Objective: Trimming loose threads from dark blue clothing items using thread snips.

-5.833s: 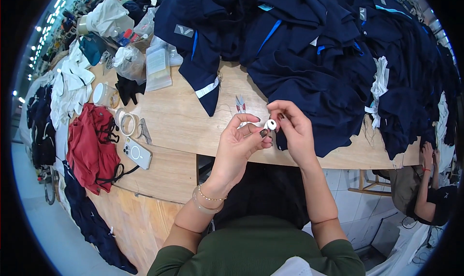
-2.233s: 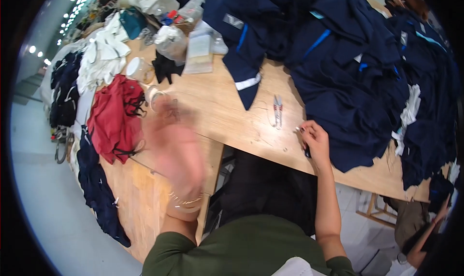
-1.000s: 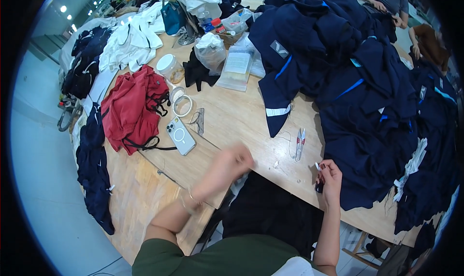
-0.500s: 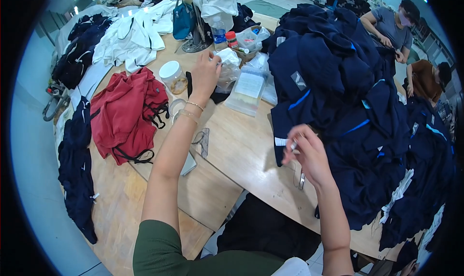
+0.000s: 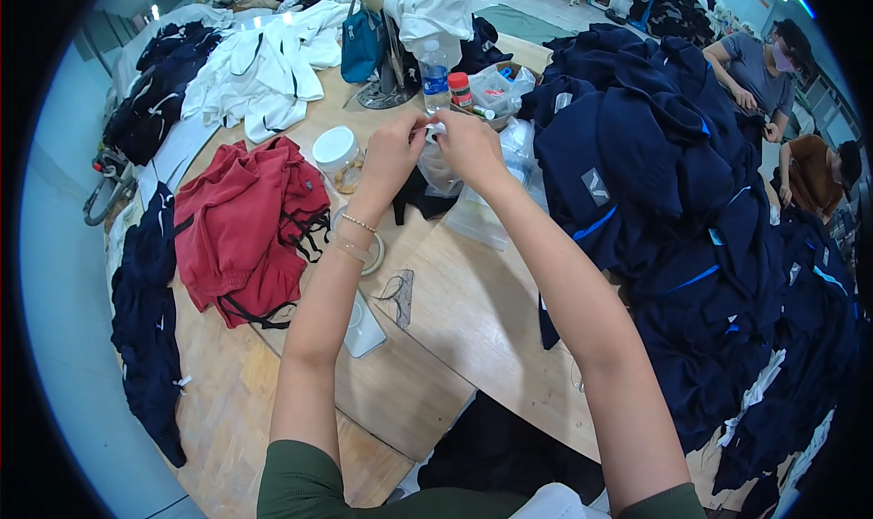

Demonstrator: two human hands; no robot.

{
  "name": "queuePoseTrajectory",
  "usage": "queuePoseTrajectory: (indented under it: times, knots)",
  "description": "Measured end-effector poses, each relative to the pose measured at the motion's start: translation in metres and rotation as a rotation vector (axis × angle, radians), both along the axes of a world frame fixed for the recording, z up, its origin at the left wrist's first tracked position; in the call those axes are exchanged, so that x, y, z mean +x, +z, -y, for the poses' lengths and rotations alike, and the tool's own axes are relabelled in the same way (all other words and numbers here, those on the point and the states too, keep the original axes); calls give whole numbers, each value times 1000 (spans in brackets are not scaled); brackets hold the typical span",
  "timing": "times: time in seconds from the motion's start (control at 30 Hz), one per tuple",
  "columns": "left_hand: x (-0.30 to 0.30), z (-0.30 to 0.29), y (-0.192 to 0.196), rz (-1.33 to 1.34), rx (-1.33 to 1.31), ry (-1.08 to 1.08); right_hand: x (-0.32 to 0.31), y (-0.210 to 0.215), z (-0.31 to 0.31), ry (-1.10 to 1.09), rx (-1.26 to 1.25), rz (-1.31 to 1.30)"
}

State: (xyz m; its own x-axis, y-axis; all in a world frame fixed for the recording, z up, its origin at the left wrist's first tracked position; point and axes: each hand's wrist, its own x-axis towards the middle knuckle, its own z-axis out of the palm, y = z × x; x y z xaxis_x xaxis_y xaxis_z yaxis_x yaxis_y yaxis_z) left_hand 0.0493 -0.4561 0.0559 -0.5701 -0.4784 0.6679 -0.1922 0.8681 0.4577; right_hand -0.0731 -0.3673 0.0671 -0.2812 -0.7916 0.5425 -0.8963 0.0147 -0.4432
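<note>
My left hand [image 5: 393,160] and my right hand [image 5: 470,153] meet over the far middle of the table. Both have their fingers pinched together at the whitish, crumpled top of a clear plastic bag [image 5: 440,171]. The exact grip is partly hidden by my fingers. Beneath the bag lies a black piece of cloth [image 5: 420,198]. Left of my left hand stands a clear jar with a white lid [image 5: 336,146]. A roll of tape [image 5: 374,255] sits by my left wrist, partly covered by it. Under my right forearm is a flat clear packet [image 5: 473,219].
Red garments [image 5: 245,228] lie left, a large navy garment pile [image 5: 637,173] right. Beyond my hands stand a water bottle [image 5: 434,78], a red-capped jar [image 5: 459,90] and a teal bag [image 5: 361,48]. A white, flat object [image 5: 366,330] lies nearer. Two people work at far right.
My right hand has moved from beside the navy pile, up and left, to join my left hand at the bag. The view has shifted slightly, and my left fingers are now pinched.
</note>
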Motion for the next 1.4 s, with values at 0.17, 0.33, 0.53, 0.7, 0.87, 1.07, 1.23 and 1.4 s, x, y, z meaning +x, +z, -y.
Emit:
queuePoseTrajectory:
  times: [0.17, 0.33, 0.53, 0.7, 0.87, 1.07, 1.23, 1.4]
  knots:
    - [0, -2, 7, 101, -40, 29, -9, -9, 10, 3, -64, -78]
    - [-9, -8, 4, -100, 301, 62, -12, -12, 10, 15, -163, -115]
    - [-9, 12, -14, -272, 655, -61, -5, -16, 9, 33, -146, -71]
    - [-11, 6, -11, -209, 520, -155, -7, -15, 8, 27, -135, -106]
    - [-8, 9, -15, -289, 590, -64, -14, -20, 16, 34, -99, -128]
    - [-15, 7, -28, -554, 915, -2, -9, -20, 20, 43, -101, -164]
    - [-15, 7, -35, -562, 935, 36, -7, -22, 21, 52, -87, -149]
    - [-9, 10, -32, -429, 956, -94, -18, -26, 18, 42, -33, -142]
